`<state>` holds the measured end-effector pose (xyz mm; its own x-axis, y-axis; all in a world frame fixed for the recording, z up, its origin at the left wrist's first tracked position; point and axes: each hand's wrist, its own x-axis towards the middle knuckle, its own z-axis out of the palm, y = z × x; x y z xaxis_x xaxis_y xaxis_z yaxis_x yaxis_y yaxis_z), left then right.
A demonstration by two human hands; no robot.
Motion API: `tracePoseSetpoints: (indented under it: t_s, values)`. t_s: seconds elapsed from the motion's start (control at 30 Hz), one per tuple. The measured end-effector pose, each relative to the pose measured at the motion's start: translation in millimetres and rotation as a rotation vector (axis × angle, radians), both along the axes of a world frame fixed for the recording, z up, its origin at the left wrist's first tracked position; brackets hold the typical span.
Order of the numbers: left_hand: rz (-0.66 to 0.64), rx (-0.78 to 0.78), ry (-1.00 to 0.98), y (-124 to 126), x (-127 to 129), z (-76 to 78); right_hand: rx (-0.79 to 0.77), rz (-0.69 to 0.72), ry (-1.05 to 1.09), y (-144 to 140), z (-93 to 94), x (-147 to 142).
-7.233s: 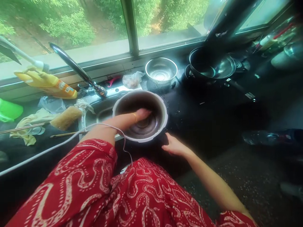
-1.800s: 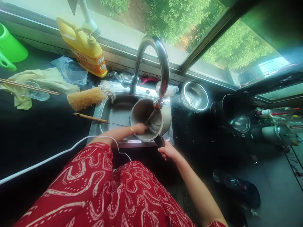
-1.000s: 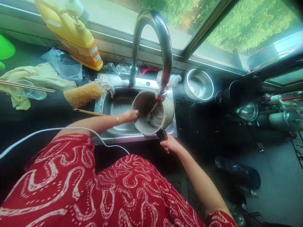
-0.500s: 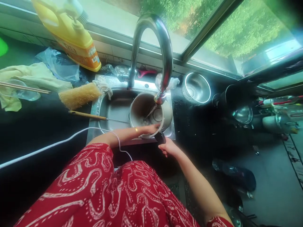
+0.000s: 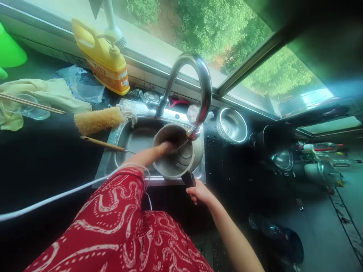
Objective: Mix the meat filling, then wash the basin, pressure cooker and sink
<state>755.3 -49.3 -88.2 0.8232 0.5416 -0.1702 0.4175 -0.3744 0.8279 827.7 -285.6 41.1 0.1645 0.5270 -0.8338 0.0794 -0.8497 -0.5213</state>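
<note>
Pot (image 5: 172, 172) sits tilted in the sink (image 5: 113, 151), under the faucet (image 5: 198, 75) with its running stream. Left hand (image 5: 166, 148) reaches inside it, fingers seemingly pressed to the wall; its grip is unclear. Right hand (image 5: 198, 192) clenches the black handle (image 5: 188, 178).
</note>
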Motion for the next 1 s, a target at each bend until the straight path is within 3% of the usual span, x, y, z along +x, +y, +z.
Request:
tracePoseSetpoints:
  t_s: [0.07,0.13,0.23,0.3,0.37,0.47,0.53,0.63,0.7,0.8,0.9,1.0]
  values:
    - [-0.029,-0.053,0.103,-45.6,-6.8,-8.7,0.004,-0.012,0.018,-1.2,-1.1,-0.7]
    - [-0.077,-0.12,0.135,-85.3,-0.6,-7.8,0.011,-0.016,0.028,-2.2,-1.1,-2.4]
    - [-0.142,-0.192,0.054,-112.9,11.5,2.4,0.031,-0.015,0.036,-3.0,-0.7,-4.7]
    - [-0.233,-0.094,0.057,-103.6,0.4,4.7,0.035,-0.014,0.042,-3.4,-1.0,-5.0]
    - [-0.326,0.115,0.161,-73.6,-27.1,2.1,0.028,-0.006,0.04,-3.2,-1.3,-4.1]
    - [-0.217,0.311,0.24,-5.6,-64.0,4.6,0.013,0.01,0.026,-1.2,0.0,-1.7]
    - [-0.234,0.588,0.252,38.9,-67.2,17.9,0.011,0.018,0.023,1.2,2.2,0.4]
    - [-0.168,0.804,0.141,80.9,-52.2,42.7,0.023,0.01,0.048,3.9,5.4,4.2]
    - [-0.049,0.811,0.117,87.9,-49.2,48.0,0.031,-0.007,0.068,4.2,6.0,6.6]
    - [0.11,0.695,0.206,73.4,-70.8,30.0,0.035,-0.021,0.083,3.3,5.1,8.6]
    - [0.038,0.598,0.339,42.3,-105.6,2.5,0.036,-0.024,0.092,3.0,5.3,8.0]
    - [-0.098,0.577,0.418,15.8,-116.3,-5.1,0.028,-0.018,0.079,3.5,7.3,5.8]
